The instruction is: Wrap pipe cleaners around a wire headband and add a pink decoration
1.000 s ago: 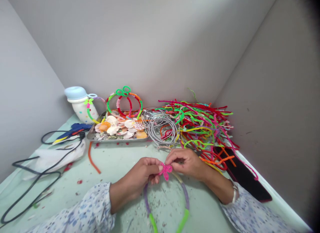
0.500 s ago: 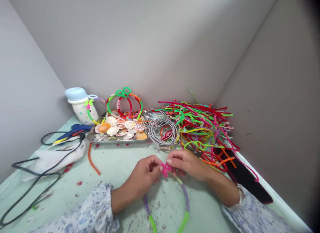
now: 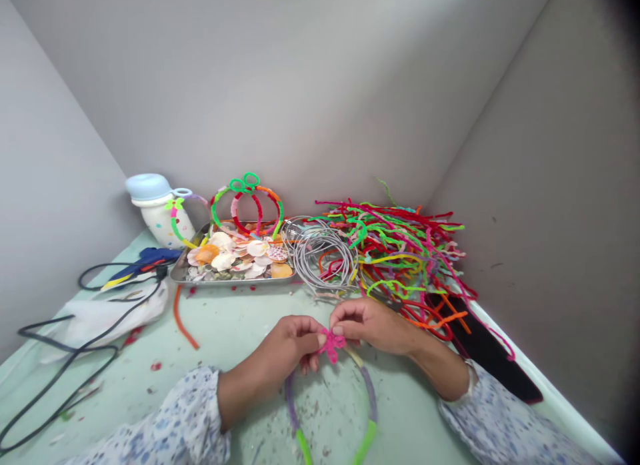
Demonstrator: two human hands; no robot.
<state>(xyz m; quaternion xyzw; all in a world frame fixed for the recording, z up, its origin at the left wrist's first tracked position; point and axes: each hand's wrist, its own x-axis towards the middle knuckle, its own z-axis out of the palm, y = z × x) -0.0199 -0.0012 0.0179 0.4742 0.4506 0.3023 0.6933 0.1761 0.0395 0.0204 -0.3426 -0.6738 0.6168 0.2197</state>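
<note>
A headband [image 3: 371, 402] wrapped in purple and green pipe cleaner lies on the pale green table [image 3: 225, 325] in front of me. At its top sits a small pink pipe-cleaner bow [image 3: 331, 344]. My left hand [image 3: 290, 348] pinches the bow's left side with its fingers closed. From the right, my right hand [image 3: 370, 325] pinches the same bow. Both wrists rest low over the table, with patterned sleeves behind them.
A metal tray [image 3: 185, 273] of seashells stands at the back, finished headbands [image 3: 247, 202] leaning behind it. Bare grey headbands [image 3: 325, 258] and a heap of coloured pipe cleaners [image 3: 405, 252] lie right. A glue gun [image 3: 143, 260], black cable [image 3: 60, 378], white jar [image 3: 157, 208] and orange pipe cleaner [image 3: 183, 318] sit left.
Both hands stay pinched on the pink bow and have shifted only slightly; the bow has turned a little between the fingertips.
</note>
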